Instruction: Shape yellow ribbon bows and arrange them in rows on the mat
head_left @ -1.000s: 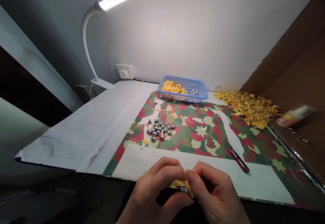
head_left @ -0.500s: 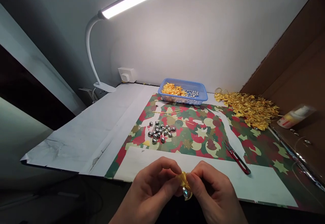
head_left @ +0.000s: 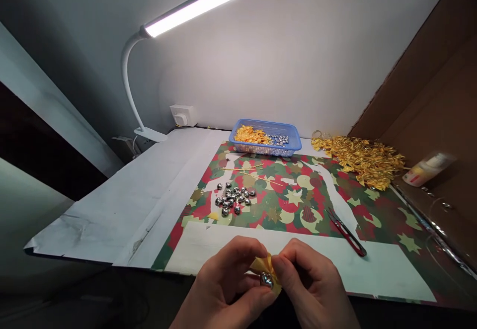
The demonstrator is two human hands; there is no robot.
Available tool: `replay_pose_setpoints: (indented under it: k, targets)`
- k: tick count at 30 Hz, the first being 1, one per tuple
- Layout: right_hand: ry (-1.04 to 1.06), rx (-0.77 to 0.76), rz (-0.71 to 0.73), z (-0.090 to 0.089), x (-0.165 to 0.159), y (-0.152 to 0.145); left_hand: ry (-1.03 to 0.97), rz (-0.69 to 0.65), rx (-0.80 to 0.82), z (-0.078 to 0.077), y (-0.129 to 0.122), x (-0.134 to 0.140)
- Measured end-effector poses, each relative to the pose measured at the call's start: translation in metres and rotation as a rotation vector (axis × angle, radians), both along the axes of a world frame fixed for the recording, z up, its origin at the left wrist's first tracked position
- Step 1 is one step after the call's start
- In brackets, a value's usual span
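Just past the table's front edge, my two hands meet around a yellow ribbon bow with a silver jingle bell at it. My left hand curls round the bell from the left, its thumb below and fingers above, closed on the ribbon and bell. From the other side my right hand pinches the ribbon between thumb and index finger. How the bell is joined to the ribbon is hidden by the fingers. Beyond my hands, a cluster of loose silver bells lies on the patterned sheet.
Red-handled thread snips lie at the right. A blue basket with yellow bows and silver beads stands at the back. A pile of gold ribbon pieces and a small bottle are far right. A lamp arches over the table.
My left thumb has moved down and right, under the bell. The bell has shifted slightly left and up, and more of the ribbon shows spread out. The view has tilted a little.
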State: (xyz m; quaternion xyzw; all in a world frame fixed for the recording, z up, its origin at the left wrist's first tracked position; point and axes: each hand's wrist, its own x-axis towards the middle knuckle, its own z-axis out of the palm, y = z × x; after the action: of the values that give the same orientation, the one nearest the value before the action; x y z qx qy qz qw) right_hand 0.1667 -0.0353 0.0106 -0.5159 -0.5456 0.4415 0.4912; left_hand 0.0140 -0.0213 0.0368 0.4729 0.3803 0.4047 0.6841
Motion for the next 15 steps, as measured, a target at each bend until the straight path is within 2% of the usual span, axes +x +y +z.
replay_pose_setpoints:
  k: [4,6,8,12,15]
  targets:
    - [-0.001,-0.074,0.112,0.002,0.01,0.005,0.006,0.0,0.025,0.001,0.002,0.0]
    - [0.07,-0.14,0.169,0.003,0.018,0.009,-0.015,-0.015,0.015,0.003,0.003,0.0]
    - [0.239,-0.177,0.167,0.003,0.026,0.013,-0.033,-0.037,-0.021,0.005,0.005,-0.001]
    - [0.731,-0.156,0.092,0.004,0.029,0.018,-0.021,-0.025,-0.133,0.006,0.006,-0.002]
    - [0.95,-0.17,0.017,0.003,0.024,0.022,-0.016,-0.002,-0.171,0.005,0.005,-0.003]
